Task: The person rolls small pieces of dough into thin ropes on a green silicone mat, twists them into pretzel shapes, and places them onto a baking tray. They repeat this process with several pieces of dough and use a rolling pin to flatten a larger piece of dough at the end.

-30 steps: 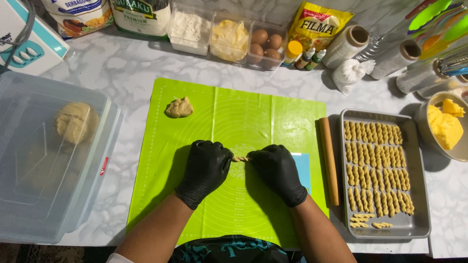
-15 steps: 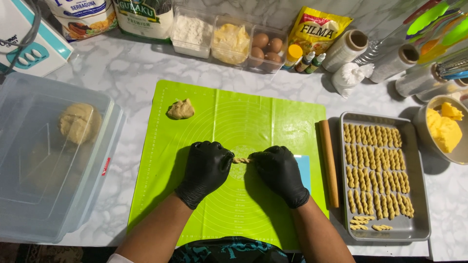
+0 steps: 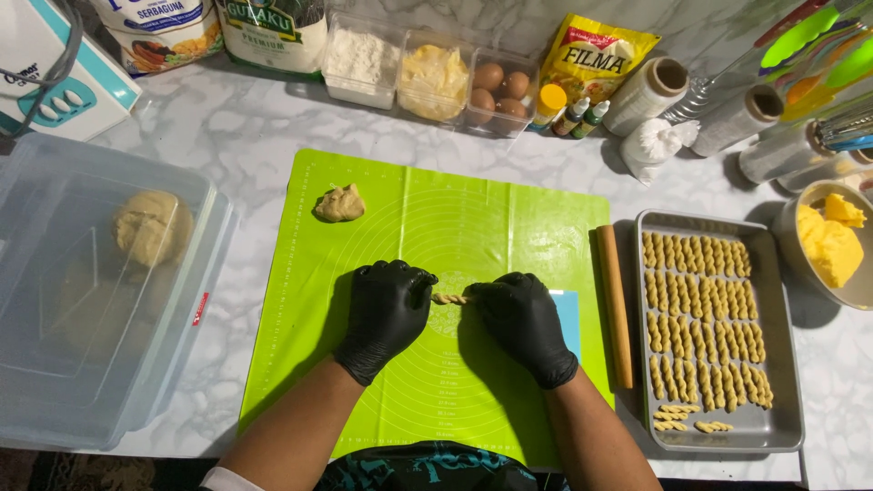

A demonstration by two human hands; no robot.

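Left hand (image 3: 386, 314) and right hand (image 3: 520, 318), both in black gloves, pinch opposite ends of a short twisted dough strip (image 3: 451, 298); fingers curled together, not spread. Strip spans the gap between the fingertips, just above the green mat (image 3: 509, 218). Dough lump (image 3: 339, 204) lies well beyond left fingers; rolling pin (image 3: 615, 305) and tray (image 3: 777, 364) of twisted pieces outboard of right fingers.

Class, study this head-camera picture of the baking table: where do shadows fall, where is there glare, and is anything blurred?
Head view: sharp throughout, evenly lit from above; soft shadows lie under the left hand and right hand on the green mat; the rolling pin shades the tray side; the lidded plastic box veils its dough; no strong glare.
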